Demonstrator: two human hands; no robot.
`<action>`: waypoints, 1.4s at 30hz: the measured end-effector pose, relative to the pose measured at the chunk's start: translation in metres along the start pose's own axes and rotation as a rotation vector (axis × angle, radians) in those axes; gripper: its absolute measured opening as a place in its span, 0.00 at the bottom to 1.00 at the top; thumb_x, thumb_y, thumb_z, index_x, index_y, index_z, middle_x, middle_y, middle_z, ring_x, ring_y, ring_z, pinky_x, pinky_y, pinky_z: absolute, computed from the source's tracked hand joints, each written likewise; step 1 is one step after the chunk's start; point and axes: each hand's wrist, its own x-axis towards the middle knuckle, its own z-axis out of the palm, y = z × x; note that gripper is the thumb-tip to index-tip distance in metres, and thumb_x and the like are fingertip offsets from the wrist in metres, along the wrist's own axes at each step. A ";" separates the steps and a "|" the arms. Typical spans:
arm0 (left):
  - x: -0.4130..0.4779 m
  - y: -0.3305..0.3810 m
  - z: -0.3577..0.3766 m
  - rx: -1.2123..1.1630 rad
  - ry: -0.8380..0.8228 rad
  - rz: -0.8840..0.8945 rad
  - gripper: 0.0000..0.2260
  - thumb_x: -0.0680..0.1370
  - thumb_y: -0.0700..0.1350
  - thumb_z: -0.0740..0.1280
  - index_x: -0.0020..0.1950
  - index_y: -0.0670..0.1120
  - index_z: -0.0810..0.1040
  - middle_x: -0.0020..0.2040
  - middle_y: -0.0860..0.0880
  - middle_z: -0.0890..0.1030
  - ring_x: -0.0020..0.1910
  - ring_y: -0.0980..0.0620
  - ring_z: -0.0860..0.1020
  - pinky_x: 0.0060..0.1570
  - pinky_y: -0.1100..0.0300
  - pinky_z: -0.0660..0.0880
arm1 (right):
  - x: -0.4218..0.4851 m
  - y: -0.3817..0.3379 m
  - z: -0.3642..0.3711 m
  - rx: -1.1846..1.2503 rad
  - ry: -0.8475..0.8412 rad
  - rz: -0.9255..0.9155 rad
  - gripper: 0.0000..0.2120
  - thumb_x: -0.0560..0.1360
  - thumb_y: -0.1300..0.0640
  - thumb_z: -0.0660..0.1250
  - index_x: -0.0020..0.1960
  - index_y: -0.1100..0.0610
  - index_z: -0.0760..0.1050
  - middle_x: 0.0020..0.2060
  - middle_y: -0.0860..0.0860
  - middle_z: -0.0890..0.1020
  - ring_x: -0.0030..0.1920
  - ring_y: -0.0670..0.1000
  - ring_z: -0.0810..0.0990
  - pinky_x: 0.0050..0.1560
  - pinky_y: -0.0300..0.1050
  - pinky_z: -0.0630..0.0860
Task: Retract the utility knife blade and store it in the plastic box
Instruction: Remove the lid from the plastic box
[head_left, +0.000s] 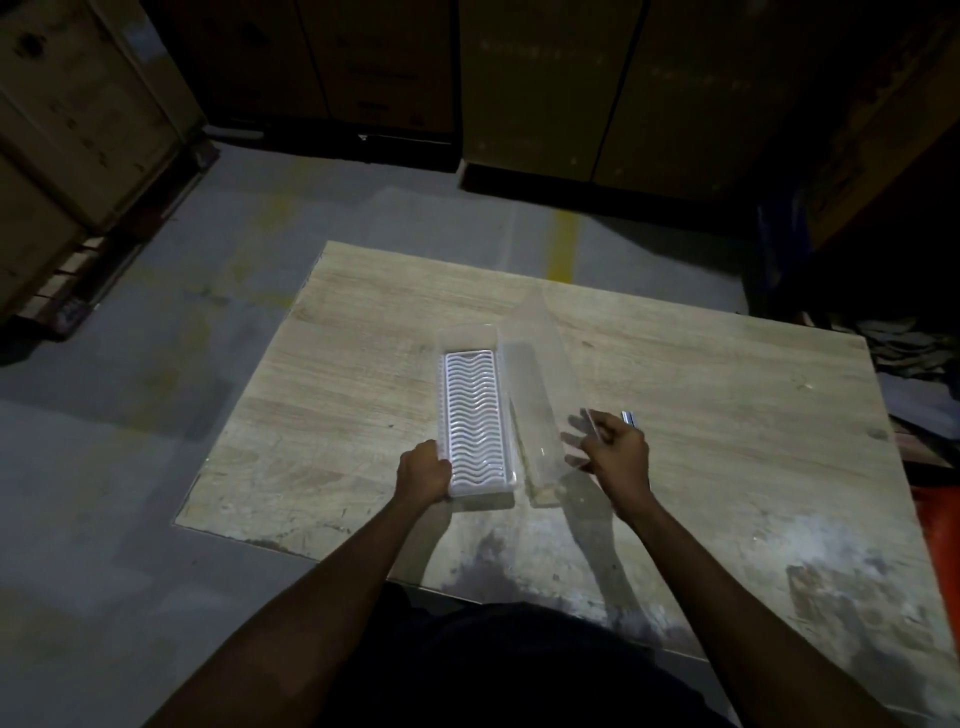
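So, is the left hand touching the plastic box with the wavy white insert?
Touching. The head view shows the left hand gripping the near left corner of the plastic box, its fingers wrapped against the box's edge with no gap.

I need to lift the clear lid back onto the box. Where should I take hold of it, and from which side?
Probably at its near short end, coming in from the right. The clear lid lies lengthwise beside the plastic box, its near end close to the right hand; the box blocks its left long edge, and the left hand is holding the box's near corner.
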 end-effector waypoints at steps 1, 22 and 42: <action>0.003 -0.004 0.000 -0.016 0.006 -0.005 0.13 0.76 0.39 0.61 0.57 0.34 0.76 0.59 0.34 0.80 0.57 0.36 0.79 0.54 0.53 0.75 | 0.000 0.007 -0.002 0.012 0.006 0.032 0.17 0.73 0.71 0.62 0.59 0.59 0.77 0.53 0.54 0.84 0.48 0.55 0.85 0.47 0.60 0.82; -0.008 -0.008 0.009 -0.358 -0.008 -0.212 0.11 0.79 0.45 0.64 0.57 0.41 0.76 0.54 0.35 0.80 0.38 0.40 0.83 0.39 0.46 0.84 | 0.026 0.048 -0.049 -0.967 0.258 -0.065 0.08 0.74 0.56 0.65 0.53 0.54 0.77 0.48 0.57 0.78 0.50 0.60 0.79 0.45 0.49 0.76; 0.027 -0.001 0.004 -0.245 0.126 -0.139 0.08 0.80 0.44 0.60 0.54 0.41 0.74 0.50 0.34 0.80 0.44 0.35 0.82 0.40 0.44 0.83 | 0.083 0.060 -0.054 -1.047 0.394 0.202 0.15 0.68 0.49 0.68 0.46 0.60 0.76 0.44 0.58 0.80 0.51 0.63 0.75 0.50 0.55 0.72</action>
